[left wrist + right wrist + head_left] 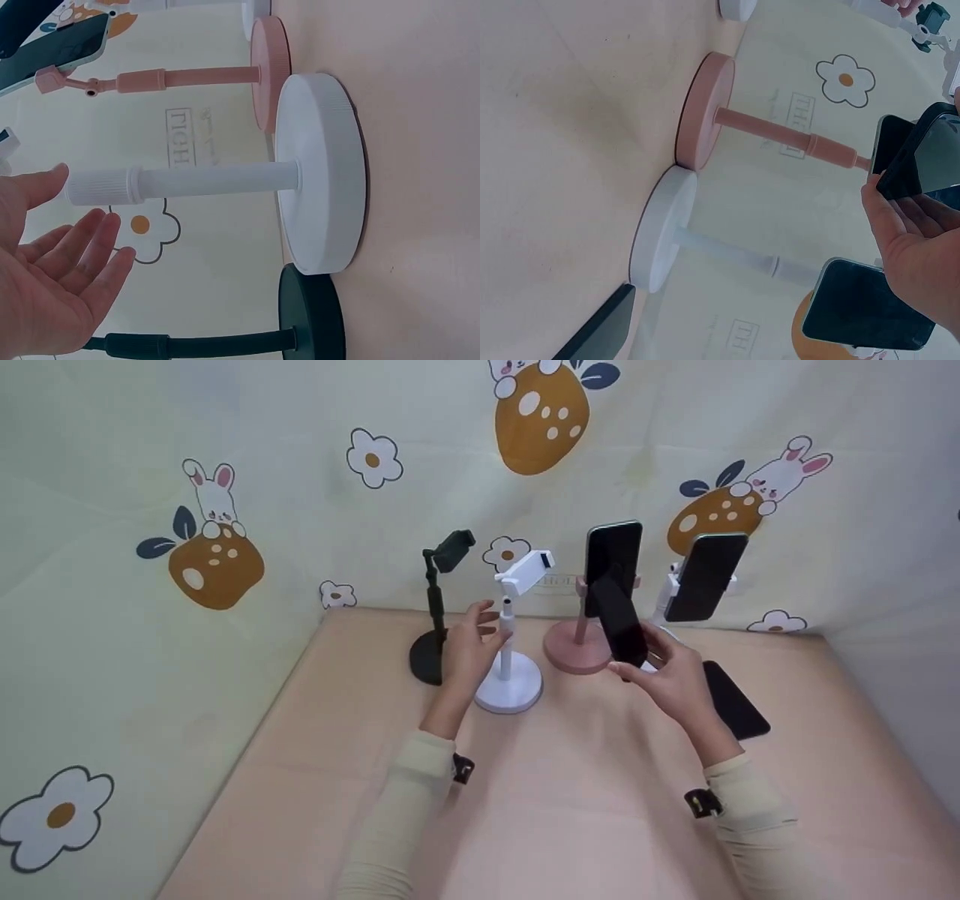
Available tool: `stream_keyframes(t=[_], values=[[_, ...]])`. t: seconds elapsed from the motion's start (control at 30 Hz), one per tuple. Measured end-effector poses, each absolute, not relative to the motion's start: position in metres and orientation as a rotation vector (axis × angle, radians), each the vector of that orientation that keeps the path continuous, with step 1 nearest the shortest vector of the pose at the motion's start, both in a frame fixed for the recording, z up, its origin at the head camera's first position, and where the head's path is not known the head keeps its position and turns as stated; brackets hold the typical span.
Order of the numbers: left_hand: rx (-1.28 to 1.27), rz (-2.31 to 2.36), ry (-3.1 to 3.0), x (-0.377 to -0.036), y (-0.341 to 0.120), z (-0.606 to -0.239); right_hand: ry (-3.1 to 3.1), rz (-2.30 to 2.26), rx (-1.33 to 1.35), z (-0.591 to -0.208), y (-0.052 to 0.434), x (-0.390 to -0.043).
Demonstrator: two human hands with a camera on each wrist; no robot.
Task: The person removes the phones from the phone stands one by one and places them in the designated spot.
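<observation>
My right hand (679,679) grips a black phone (621,619) by its lower end, tilted in the air in front of the pink phone stand (574,651). My left hand (466,652) is beside the pole of a white phone stand (508,694), whose clamp (527,574) at the top is empty. In the left wrist view the left fingers are loosely spread, the thumb close to the ribbed collar (101,186); whether it touches is unclear. A dark green stand (427,656), also without a phone, stands just left of that hand.
One phone (615,544) sits upright in the pink stand. Another phone (707,577) is in a second white stand (664,229) at the right. A dark phone (736,701) lies flat beside my right wrist. A patterned cloth wall (300,532) rises behind the stands.
</observation>
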State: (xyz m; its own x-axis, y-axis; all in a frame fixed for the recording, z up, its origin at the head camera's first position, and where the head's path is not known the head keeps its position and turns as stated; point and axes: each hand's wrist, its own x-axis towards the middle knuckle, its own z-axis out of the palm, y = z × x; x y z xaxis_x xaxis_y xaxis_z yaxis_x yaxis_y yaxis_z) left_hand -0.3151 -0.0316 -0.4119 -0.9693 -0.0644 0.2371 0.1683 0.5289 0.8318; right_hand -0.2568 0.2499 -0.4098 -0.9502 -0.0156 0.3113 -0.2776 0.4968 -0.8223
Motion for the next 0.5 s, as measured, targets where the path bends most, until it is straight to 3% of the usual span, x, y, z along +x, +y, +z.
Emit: stream_keyframes(t=[0.5], values=[[-0.096, -1.379, -2.514, -0.3229, -0.0254, -0.4211, -2.516, 1.416, 0.193, -0.4168, 0.2598, -0.2556]])
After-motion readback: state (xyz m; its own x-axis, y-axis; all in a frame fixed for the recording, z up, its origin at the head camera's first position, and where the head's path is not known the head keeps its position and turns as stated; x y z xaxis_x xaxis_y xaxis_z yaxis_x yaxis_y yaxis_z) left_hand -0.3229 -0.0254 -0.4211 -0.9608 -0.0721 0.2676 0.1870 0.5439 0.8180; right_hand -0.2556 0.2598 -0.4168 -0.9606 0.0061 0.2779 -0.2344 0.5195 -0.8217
